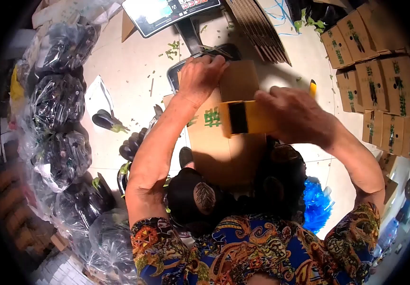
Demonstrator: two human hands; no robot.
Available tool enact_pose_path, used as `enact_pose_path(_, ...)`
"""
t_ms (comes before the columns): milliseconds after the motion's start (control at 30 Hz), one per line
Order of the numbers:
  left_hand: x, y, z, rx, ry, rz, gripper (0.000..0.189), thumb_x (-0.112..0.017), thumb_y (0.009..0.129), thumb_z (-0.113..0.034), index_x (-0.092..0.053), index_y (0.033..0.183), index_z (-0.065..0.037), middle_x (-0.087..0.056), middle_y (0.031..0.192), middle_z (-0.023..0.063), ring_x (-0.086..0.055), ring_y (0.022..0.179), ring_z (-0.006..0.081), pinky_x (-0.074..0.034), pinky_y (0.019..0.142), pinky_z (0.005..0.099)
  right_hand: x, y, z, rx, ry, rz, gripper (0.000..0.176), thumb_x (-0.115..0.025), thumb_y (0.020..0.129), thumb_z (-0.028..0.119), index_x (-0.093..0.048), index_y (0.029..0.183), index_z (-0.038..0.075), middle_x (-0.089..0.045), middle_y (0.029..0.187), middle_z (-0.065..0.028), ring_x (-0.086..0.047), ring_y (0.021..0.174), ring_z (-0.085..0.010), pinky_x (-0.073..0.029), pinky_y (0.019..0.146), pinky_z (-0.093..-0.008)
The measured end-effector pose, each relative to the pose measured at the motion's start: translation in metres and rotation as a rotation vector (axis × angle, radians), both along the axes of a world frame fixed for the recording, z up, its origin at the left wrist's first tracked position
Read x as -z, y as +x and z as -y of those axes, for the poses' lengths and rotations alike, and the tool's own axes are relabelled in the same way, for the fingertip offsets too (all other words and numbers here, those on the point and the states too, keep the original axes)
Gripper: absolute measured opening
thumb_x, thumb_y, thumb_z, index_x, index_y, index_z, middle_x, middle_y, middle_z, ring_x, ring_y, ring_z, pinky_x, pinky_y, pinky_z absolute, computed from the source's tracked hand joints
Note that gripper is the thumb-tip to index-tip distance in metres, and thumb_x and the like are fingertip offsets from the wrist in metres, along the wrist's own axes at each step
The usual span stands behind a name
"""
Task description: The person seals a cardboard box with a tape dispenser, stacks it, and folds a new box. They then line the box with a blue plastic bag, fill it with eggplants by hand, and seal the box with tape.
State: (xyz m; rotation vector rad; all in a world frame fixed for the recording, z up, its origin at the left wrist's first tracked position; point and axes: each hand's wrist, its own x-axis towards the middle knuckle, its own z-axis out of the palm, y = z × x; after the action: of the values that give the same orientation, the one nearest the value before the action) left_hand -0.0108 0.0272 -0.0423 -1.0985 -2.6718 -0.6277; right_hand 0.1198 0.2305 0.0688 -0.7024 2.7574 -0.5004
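Note:
A brown cardboard box (pixel 209 152) with green printing stands between my knees. At its far end, my left hand (pixel 201 78) has its fingers curled over the top edge of the cardboard. My right hand (pixel 293 114) is wrapped round a yellow tool (pixel 257 118) with a black patch, held over the right part of the box. The tool is slightly blurred, so I cannot tell its exact kind. Just beyond my left hand is the platform of a scale (pixel 172 76), partly covered by the box.
The scale's display (pixel 164 14) rises at the top. Flattened cardboard (pixel 257 33) stands to its right. Bagged eggplants (pixel 60 99) line the left side, with loose eggplants (pixel 104 119) nearby. Printed boxes (pixel 373 85) are stacked at right. Blue plastic strands (pixel 316 206) lie beside my right knee.

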Motion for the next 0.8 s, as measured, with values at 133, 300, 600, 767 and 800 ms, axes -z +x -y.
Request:
enact_pose_path(133, -0.001, 0.002, -0.001, -0.014, -0.029, 0.017, 0.015, -0.059, 0.090, -0.028, -0.060, 0.087, -0.014, -0.062, 0.075, 0.0088, -0.062, 0.075, 0.0353, -0.050, 0.070, 0.0447, 0.018, 0.025, -0.044, 0.160, 0.030, 0.040, 0.051, -0.077, 0.066, 0.018, -0.052, 0.108, 0.005, -0.061, 0.089, -0.0145, -0.063, 0.078, -0.0366, -0.053, 0.068, -0.0430)
enact_pose_path(300, -0.004, 0.000, 0.000, -0.018, -0.025, 0.027, 0.018, -0.059, 0.089, -0.029, -0.059, 0.084, -0.013, -0.061, 0.072, 0.0089, -0.062, 0.072, 0.0325, -0.050, 0.076, 0.0421, 0.061, 0.061, -0.096, 0.244, 0.001, 0.012, 0.054, -0.075, 0.065, 0.018, -0.052, 0.113, 0.007, -0.061, 0.092, -0.0165, -0.064, 0.082, -0.0381, -0.055, 0.072, -0.0440)
enact_pose_path(600, -0.007, 0.020, 0.023, -0.251, 0.503, 0.071, 0.032, -0.061, 0.090, -0.018, -0.058, 0.119, -0.005, -0.063, 0.107, 0.0140, -0.060, 0.101, 0.0299, -0.046, 0.092, 0.0384, 0.133, 0.058, -0.088, 0.243, -0.039, 0.064, 0.060, -0.072, 0.072, 0.027, -0.045, 0.119, 0.001, -0.061, 0.099, -0.0241, -0.066, 0.085, -0.0412, -0.057, 0.076, -0.0462)
enact_pose_path(767, 0.089, 0.082, 0.088, -0.627, 1.250, 1.460, 0.050, -0.050, 0.097, -0.033, -0.047, 0.132, 0.002, -0.059, 0.121, 0.0110, -0.056, 0.111, 0.0206, -0.043, 0.098, 0.0307, 0.147, 0.059, -0.079, 0.327, -0.138, 0.086, 0.052, -0.065, 0.080, 0.030, -0.045, 0.118, 0.000, -0.061, 0.100, -0.0255, -0.063, 0.088, -0.0453, -0.055, 0.074, -0.0497)
enact_pose_path(800, 0.121, 0.100, 0.101, -0.476, 0.872, 1.183, 0.048, -0.049, 0.098, -0.034, -0.049, 0.131, 0.001, -0.060, 0.119, 0.0095, -0.058, 0.106, 0.0191, -0.046, 0.095, 0.0301, 0.146, 0.062, -0.077, 0.352, -0.153, 0.091, 0.051, -0.065, 0.081, 0.030, -0.045, 0.118, 0.000, -0.061, 0.100, -0.0257, -0.062, 0.089, -0.0460, -0.054, 0.074, -0.0503)
